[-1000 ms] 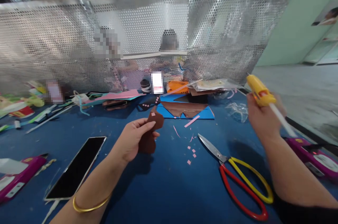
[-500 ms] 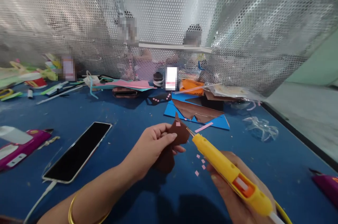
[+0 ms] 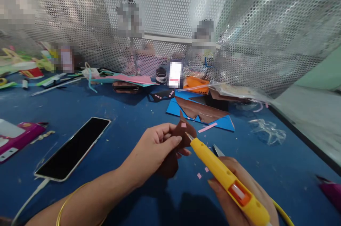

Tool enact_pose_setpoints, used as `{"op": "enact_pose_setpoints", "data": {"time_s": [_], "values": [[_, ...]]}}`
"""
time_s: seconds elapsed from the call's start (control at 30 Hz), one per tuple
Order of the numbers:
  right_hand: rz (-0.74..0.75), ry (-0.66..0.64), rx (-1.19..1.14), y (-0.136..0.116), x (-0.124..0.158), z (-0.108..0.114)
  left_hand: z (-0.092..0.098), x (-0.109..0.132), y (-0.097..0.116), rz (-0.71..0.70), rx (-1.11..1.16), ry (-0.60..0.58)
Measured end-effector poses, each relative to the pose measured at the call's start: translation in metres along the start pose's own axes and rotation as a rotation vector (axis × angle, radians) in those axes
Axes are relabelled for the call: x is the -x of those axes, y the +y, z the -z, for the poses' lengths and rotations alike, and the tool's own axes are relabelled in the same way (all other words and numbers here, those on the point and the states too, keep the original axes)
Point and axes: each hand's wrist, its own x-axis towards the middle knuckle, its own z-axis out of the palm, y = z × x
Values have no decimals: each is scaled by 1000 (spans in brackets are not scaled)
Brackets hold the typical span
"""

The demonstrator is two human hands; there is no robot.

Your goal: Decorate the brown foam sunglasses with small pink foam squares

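I judge this a gluing step: my left fingers [image 3: 171, 143] pinch the brown cutout [image 3: 190, 128], right fingers [image 3: 220, 190] clasp the yellow glue gun [image 3: 216, 165] (next calls for a steady nozzle [image 3: 189, 136]).

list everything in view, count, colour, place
brown cutout: one, brown, in left hand
glue gun: one, yellow, in right hand
black cutout: one, black, far centre
pink squares: several, pink, on cutouts and table
scissors blade: one, silver, near right hand
dark phone: one, black, left
purple tools: two, purple, side edges
blue sheet: one, blue, centre
brown sheet: one, brown, on blue sheet
orange object: one, orange, far centre
plastic piece: one, clear, right
clutter: uncounted, mixed, far left
mesh screen: one, silver, behind
people: at least two, blurred, behind screen
left hand: one, bare, centre
right hand: one, bare, lower right
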Motion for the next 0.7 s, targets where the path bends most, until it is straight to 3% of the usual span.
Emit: {"op": "enact_pose_setpoints", "data": {"time_s": [0.7], "values": [[-56, -47, -27, -2, 0, 0, 0, -1, -2, 1, 11, -16]]}}
